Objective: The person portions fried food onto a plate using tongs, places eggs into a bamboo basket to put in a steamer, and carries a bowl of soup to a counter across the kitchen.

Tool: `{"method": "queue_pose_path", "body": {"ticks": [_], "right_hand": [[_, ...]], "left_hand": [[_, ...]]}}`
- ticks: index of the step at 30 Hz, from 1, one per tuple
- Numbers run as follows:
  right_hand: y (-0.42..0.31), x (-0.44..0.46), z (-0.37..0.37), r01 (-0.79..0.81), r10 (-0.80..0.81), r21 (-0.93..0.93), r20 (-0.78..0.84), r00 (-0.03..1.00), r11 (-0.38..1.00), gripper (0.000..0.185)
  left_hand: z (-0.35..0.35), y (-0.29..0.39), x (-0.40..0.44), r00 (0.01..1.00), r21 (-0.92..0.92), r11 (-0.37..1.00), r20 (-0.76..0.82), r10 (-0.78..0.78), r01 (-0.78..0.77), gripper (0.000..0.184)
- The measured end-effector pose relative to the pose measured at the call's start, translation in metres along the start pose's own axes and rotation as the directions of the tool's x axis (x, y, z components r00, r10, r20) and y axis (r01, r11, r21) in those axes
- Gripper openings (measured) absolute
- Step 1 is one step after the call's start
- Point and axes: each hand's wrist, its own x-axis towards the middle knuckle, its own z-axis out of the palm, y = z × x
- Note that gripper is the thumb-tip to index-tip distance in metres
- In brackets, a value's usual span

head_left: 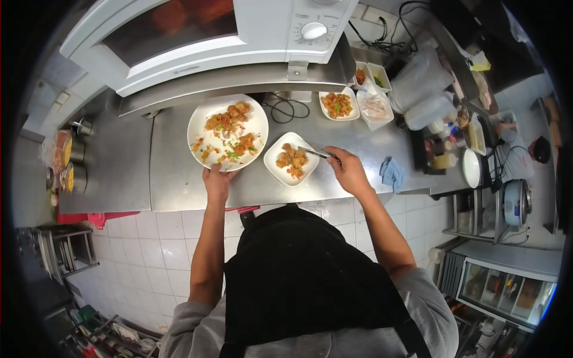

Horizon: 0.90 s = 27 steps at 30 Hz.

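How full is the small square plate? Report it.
Partly filled: browned food pieces sit in the middle of the square plate, and its bare white surface shows around them.

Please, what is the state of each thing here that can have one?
Left hand: holding round plate
Round plate: partly covered with food
Right hand: gripping tongs
Square plate: holding browned pieces
Tongs: tips at browned pieces, opening unclear
Microwave: door shut
Blue cloth: crumpled
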Motion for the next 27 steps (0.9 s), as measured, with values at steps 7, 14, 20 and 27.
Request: {"method": "queue_pose_path", "body": {"ticks": [7,14,20,27], "right_hand": [[-0.017,0.020,0.015,0.045,-0.051,0.071,0.077,0.996,0.996,0.027],[-0.059,0.067,0.058,0.275,-0.248,-0.122,0.198,0.948,0.954,0.028],[-0.045,0.075,0.051,0.222,-0.220,-0.010,0.094,0.971,0.975,0.028],[0.028,0.008,-0.001,-0.181,0.168,0.118,0.114,0.979,0.976,0.025]], "left_hand": [[-0.020,-0.008,-0.012,0.998,-0.026,0.999,-0.043,0.039,-0.040,0.050],[-0.018,0.003,-0.025,1.000,0.033,0.999,0.008,-0.019,0.019,0.049],[-0.015,0.002,-0.022,0.999,0.069,0.997,0.003,-0.035,0.035,0.050],[-0.032,-0.003,-0.004,0.997,-0.092,0.994,-0.032,-0.066,0.063,0.053]]}}
